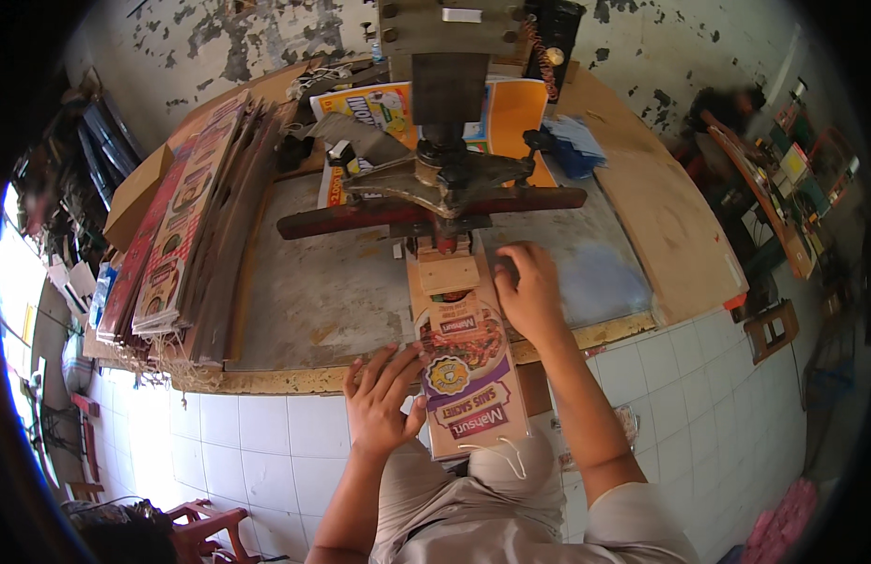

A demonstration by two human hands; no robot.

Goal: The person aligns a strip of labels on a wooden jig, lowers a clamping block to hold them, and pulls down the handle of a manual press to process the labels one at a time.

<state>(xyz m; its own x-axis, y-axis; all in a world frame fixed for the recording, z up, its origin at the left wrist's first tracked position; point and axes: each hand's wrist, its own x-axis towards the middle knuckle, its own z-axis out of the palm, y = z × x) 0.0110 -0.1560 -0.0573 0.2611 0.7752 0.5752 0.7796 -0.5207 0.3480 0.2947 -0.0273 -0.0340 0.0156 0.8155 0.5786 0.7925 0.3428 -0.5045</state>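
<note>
A long printed cardboard hanger (465,376), with a food picture and purple and yellow patches, lies lengthwise in front of me. Its near end juts over the table edge, with a pale string loop (496,458) on it. A small wooden block (449,274) lies on its far part, under the head of a press (445,188). My left hand (384,399) has its fingers spread, fingertips at the card's left edge. Beside the block, my right hand (531,289) is at the card's right edge, thumb and forefinger apart and bent; its other fingers are partly hidden.
A dark crossbar (520,200) spans the press above the grey metal plate (313,291). Stacked long printed boards (196,216) lie on the left. Colourful printed sheets (520,117) and blue plastic (576,146) are behind. Another person (727,113) is at far right; a red stool (210,526) stands lower left.
</note>
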